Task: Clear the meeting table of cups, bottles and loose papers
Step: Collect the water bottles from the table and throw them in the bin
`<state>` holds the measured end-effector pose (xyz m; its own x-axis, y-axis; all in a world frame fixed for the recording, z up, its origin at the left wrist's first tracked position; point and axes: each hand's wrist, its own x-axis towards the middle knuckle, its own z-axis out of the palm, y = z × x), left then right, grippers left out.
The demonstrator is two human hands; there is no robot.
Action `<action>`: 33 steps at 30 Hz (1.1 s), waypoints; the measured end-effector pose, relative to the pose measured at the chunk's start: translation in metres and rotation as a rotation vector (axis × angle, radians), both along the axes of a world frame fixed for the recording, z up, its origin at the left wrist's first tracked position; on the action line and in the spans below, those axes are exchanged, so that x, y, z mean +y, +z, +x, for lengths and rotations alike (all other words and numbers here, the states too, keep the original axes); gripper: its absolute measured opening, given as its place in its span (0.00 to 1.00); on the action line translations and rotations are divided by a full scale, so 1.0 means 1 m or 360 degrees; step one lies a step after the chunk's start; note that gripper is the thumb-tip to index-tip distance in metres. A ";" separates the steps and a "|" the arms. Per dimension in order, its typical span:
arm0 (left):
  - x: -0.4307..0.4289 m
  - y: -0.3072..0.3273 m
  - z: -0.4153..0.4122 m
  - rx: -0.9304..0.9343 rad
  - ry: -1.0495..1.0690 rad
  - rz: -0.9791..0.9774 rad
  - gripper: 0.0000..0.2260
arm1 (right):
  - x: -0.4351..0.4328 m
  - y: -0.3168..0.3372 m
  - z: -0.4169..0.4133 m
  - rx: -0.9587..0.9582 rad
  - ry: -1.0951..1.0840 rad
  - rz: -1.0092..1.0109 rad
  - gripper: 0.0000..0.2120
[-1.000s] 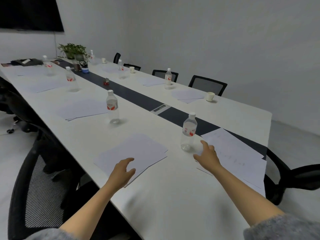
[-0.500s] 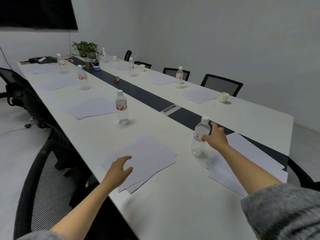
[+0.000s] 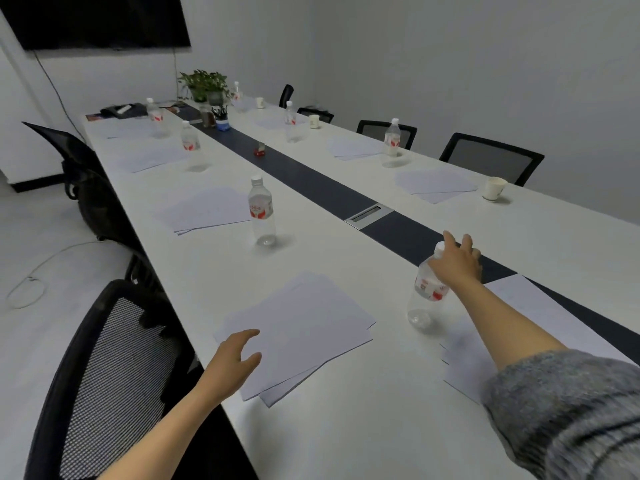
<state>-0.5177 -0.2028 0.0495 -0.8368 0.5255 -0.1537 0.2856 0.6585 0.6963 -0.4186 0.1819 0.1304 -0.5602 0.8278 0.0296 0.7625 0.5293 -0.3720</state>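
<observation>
Grey walls and a dark wall screen (image 3: 97, 19) close off a long meeting table (image 3: 346, 427), matte white with a dark strip (image 3: 311, 178) down its middle and mesh-backed chairs (image 3: 114, 358) pushed in along it

From the head view, my right hand (image 3: 457, 263) is stretched out to the nearest bottle (image 3: 427, 292), laid over its neck and shoulder just beside the white cap. The fingers are spread and only slightly bent, not wrapped round it as far as shows, and the thumb is hidden. I judge I go for the top because the clear, thin plastic body looks empty and light, so it would tip easily. It stands between two lots of paper, near the dark strip.

My left hand (image 3: 230, 362) is open with loosely curved fingers over the near corner of a fanned paper stack (image 3: 301, 327); whether it touches I cannot tell. The sheets are flat, smooth and slippery, so they need gathering from an edge. More sheets (image 3: 519, 299) lie under my right forearm.

Farther along stand another bottle (image 3: 261, 209) with a red label, more papers and a paper cup (image 3: 493, 188), so I judge the clearing has barely begun
</observation>
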 end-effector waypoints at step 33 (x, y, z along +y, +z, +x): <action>-0.243 0.077 -0.024 -0.0115 0.0053 0.0512 0.47 | -0.438 0.093 -0.088 0.0599 0.1967 -0.0686 0.21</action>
<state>-0.5413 -0.4457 0.1269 -0.8474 0.5291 -0.0439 0.2099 0.4098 0.8877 -0.5068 -0.2557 0.2230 -0.9517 -0.2216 0.2127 -0.3038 0.5766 -0.7585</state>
